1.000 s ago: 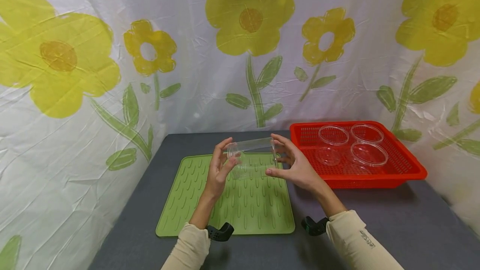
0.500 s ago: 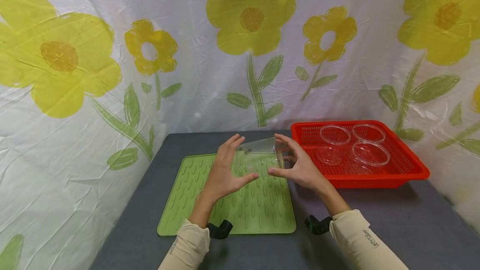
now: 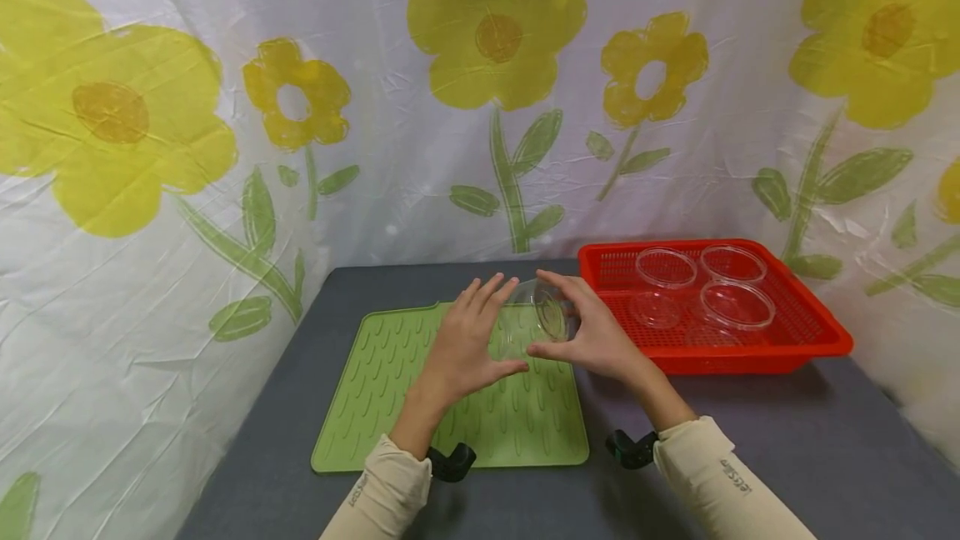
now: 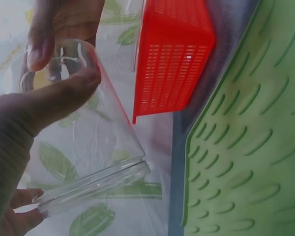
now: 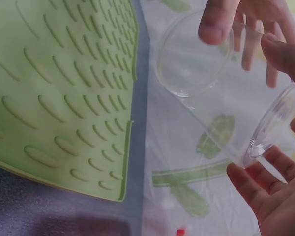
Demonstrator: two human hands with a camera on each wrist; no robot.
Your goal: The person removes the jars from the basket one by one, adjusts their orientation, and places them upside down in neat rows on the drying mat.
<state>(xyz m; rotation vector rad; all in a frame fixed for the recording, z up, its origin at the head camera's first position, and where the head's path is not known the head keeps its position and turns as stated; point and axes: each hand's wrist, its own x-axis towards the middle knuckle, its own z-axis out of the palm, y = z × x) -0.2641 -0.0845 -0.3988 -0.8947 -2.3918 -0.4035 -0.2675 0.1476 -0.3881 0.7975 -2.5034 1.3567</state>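
Observation:
A clear plastic cup is held tilted in the air over the green mat. My right hand grips its end with the thick ring, thumb and fingers on opposite sides. Beside it, my left hand has its fingers straight and spread, the thumb stretched out below the cup. The left wrist view shows left fingertips touching the double-ringed rim of the cup, with the thumb in front of the wall. In the right wrist view, some left fingers show through the cup. Whether the left thumb presses it I cannot tell.
Right of the mat stands a red perforated basket. Inside it are 3 more clear cups, mouths up. The dark grey table runs back to a flower-printed curtain.
The cup has turned from lying sideways to pointing more toward and away from me. My left hand has loosened its grip, straightened its fingers and moved right; the right hand stays nearly in place.

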